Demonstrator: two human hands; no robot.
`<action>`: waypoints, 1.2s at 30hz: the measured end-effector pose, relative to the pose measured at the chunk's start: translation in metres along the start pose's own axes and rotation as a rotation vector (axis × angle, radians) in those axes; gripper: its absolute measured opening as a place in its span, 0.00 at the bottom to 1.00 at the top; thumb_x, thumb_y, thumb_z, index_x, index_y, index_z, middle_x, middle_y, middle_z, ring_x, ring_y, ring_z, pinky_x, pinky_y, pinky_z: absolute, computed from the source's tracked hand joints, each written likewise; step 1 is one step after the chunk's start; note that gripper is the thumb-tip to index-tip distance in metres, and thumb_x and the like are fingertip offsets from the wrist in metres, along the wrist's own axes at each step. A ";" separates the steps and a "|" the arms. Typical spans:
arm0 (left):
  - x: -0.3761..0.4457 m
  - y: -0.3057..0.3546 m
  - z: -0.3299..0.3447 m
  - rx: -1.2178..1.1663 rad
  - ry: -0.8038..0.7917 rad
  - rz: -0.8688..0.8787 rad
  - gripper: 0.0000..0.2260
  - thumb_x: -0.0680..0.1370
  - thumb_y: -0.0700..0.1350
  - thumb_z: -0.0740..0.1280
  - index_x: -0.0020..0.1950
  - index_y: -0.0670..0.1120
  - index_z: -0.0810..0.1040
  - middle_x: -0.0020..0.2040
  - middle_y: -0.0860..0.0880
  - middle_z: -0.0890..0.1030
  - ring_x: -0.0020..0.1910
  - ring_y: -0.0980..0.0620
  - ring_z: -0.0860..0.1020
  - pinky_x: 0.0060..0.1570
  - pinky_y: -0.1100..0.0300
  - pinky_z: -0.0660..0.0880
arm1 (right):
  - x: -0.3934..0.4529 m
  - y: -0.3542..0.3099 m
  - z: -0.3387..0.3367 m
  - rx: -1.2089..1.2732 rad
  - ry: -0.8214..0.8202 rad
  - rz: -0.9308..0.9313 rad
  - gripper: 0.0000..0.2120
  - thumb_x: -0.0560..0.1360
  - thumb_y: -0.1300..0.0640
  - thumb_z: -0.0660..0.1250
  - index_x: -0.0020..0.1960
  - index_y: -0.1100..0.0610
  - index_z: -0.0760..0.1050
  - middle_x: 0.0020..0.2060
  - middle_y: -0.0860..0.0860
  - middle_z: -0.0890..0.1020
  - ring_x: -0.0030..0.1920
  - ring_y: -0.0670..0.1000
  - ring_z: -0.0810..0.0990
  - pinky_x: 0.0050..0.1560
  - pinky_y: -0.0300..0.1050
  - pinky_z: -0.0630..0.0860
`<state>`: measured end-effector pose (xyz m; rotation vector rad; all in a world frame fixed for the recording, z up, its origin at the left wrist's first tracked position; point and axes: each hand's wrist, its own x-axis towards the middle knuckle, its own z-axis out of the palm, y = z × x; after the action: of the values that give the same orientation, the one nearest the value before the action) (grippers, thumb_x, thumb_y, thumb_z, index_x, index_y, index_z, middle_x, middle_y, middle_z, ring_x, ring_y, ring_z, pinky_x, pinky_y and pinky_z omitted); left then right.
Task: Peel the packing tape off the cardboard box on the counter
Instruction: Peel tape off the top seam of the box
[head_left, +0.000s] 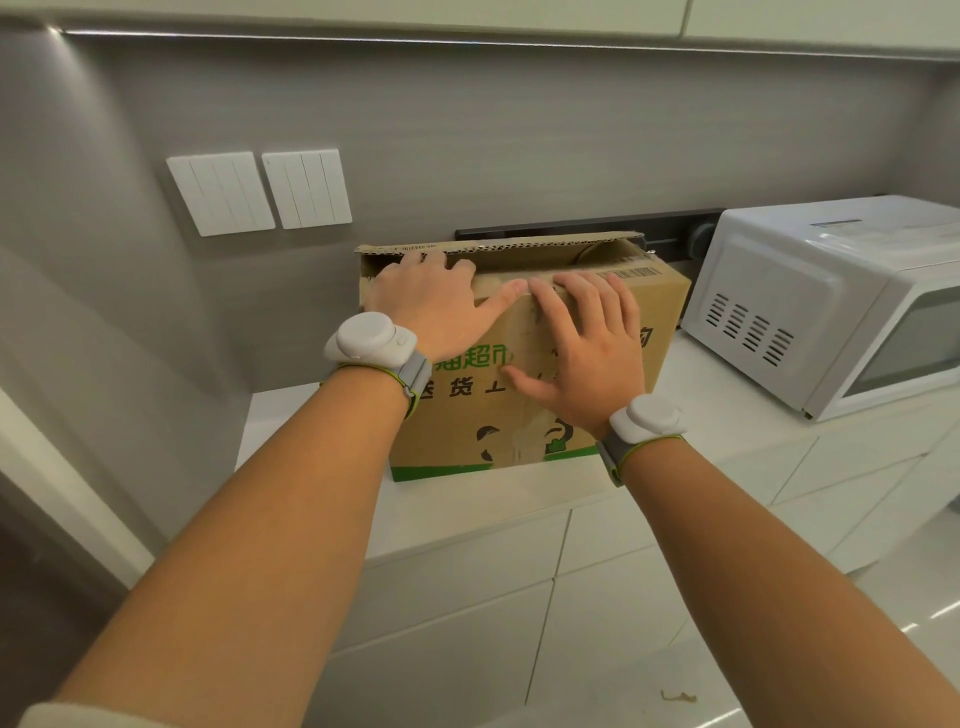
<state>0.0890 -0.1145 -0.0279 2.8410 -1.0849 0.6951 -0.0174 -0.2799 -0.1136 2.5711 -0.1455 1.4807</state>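
Observation:
A brown cardboard box (467, 415) with green print stands on the white counter (311, 441), against the wall. Its far top flap (498, 243) stands up, and clear packing tape (524, 431) runs down the middle of the front face. My left hand (431, 306) lies over the box's top left edge, fingers curled over the near flap and thumb stretched right along the edge. My right hand (587, 343) presses flat on the upper front face, fingers spread and reaching the top edge. Both wrists carry white sensor bands.
A white microwave (831, 301) stands right of the box on the counter. Two white switch plates (260, 192) are on the grey wall above left. A black rail (587, 223) runs behind the box. White cabinet doors (467, 597) lie below the counter.

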 end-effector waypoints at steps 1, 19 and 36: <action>0.000 0.000 0.000 -0.001 0.003 0.001 0.45 0.73 0.77 0.34 0.70 0.53 0.74 0.64 0.45 0.78 0.65 0.42 0.74 0.53 0.48 0.72 | 0.000 -0.001 0.001 0.002 0.004 0.003 0.38 0.73 0.31 0.66 0.74 0.55 0.71 0.67 0.58 0.75 0.70 0.61 0.71 0.76 0.62 0.60; 0.000 0.001 0.001 0.003 0.040 0.007 0.44 0.74 0.77 0.35 0.70 0.53 0.75 0.62 0.45 0.79 0.62 0.42 0.76 0.48 0.50 0.71 | -0.001 -0.009 0.002 -0.019 0.001 0.058 0.39 0.72 0.30 0.65 0.74 0.55 0.70 0.68 0.58 0.74 0.72 0.61 0.69 0.77 0.63 0.58; 0.001 0.000 0.006 -0.006 0.081 0.008 0.45 0.73 0.77 0.34 0.66 0.52 0.77 0.58 0.45 0.81 0.59 0.43 0.77 0.43 0.51 0.68 | 0.000 -0.008 0.001 -0.010 0.010 0.051 0.38 0.72 0.31 0.65 0.73 0.55 0.72 0.67 0.58 0.75 0.71 0.61 0.70 0.76 0.63 0.58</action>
<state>0.0923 -0.1161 -0.0328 2.7779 -1.0854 0.7987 -0.0154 -0.2727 -0.1154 2.5701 -0.2181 1.5054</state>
